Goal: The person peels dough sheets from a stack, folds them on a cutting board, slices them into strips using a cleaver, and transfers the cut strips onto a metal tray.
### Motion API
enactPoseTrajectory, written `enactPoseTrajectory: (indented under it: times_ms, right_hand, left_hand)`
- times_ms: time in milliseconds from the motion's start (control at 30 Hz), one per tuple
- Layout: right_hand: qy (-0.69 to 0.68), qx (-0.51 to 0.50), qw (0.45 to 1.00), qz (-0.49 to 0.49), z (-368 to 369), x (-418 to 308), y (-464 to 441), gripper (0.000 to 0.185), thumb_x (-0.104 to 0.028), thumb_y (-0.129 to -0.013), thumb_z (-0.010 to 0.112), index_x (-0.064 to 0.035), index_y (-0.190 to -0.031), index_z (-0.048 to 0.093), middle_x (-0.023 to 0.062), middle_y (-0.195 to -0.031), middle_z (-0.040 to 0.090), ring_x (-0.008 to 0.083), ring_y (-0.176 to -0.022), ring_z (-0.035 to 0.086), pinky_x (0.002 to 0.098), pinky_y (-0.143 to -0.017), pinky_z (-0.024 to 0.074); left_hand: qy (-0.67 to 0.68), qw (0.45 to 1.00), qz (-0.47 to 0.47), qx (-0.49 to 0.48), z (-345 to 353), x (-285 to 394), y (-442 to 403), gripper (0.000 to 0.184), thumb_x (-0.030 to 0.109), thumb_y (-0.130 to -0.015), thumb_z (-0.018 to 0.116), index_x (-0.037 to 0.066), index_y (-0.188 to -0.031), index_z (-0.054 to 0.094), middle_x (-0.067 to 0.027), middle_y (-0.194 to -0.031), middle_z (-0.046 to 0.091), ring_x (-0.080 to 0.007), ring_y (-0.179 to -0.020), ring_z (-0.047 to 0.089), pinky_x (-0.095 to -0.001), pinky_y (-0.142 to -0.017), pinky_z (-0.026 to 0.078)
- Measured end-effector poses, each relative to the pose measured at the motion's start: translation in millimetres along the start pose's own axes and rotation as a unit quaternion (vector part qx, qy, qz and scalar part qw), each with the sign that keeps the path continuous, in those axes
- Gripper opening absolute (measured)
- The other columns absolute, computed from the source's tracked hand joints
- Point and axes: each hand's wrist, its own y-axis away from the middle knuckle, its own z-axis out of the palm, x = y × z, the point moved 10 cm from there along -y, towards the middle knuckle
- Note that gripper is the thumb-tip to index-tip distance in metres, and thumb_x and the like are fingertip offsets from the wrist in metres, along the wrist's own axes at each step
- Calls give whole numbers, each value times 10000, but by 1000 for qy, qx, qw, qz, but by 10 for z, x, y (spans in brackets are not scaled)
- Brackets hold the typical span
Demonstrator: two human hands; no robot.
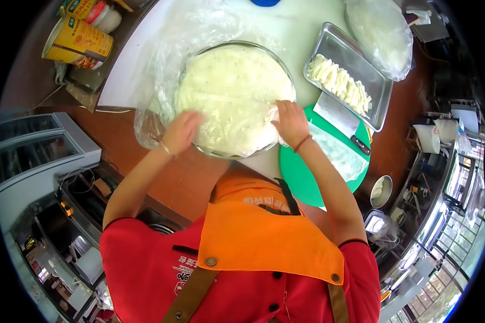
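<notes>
A large round metal pan (292,86) holds pale dough (231,81) that fills it to the rim. Clear plastic film (151,91) lies bunched along the pan's left side and covers part of the dough. At the lower left edge of the dough is my left hand (183,130), its fingers smeared by motion. My right hand (292,123) is at the right edge of the pan, its fingers closed on the film there.
Right of the pan, a cleaver (337,114) lies on a green round board (296,167). Beyond it, a metal tray (380,102) holds dough strips (339,83) beside a plastic bag (382,35). A yellow can (81,43) stands at the upper left.
</notes>
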Motion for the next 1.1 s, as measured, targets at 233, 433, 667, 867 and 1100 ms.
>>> enactPoseTrajectory:
  times_ms: [233, 433, 667, 867, 1100]
  right_hand:
    - [-12, -102, 992, 78, 397, 430, -106, 228, -217, -808, 693, -59, -951, 610, 143, -922, 646, 345, -932, 589, 454, -838, 480]
    - [-134, -100, 981, 94, 677, 250, 145, 193, -239, -829, 594, -59, -826, 661, 182, -852, 690, 388, -824, 661, 477, -757, 527]
    - [-618, -215, 756, 21, 315, -822, 160, 285, -291, -910, 693, -30, -863, 588, -2, -735, 517, 77, -714, 455, 281, -652, 399]
    - [-735, -216, 642, 9, -776, -908, 439, 201, -233, -925, 682, -47, -878, 625, -32, -792, 573, 60, -769, 503, 251, -692, 420]
    - [-671, 8, 741, 14, -2009, 373, 1633, 81, -62, -918, 679, -18, -983, 655, 28, -955, 595, 111, -913, 578, 265, -781, 474]
  left_hand:
    - [-107, 987, -85, -84, 41, -887, -613, 337, 185, -778, 732, 83, -1065, 589, -118, -1034, 593, -343, -1037, 539, -455, -870, 444]
    - [-46, 979, -139, -145, 160, -972, -518, 189, 186, -806, 709, 98, -905, 575, -95, -911, 595, -328, -902, 564, -457, -790, 442]
    - [5, 999, -32, -29, -104, -717, -388, 130, 154, -961, 565, 41, -1023, 548, -106, -858, 587, -242, -802, 564, -394, -779, 449]
    - [228, 943, -244, -1, -552, -303, -240, 263, 222, -1046, 466, -13, -1128, 551, -84, -999, 592, -148, -912, 536, -302, -833, 452]
    - [291, 944, -149, 43, -739, 951, -713, 167, 130, -1009, 496, 6, -1100, 561, -42, -932, 585, -110, -851, 529, -255, -764, 452]
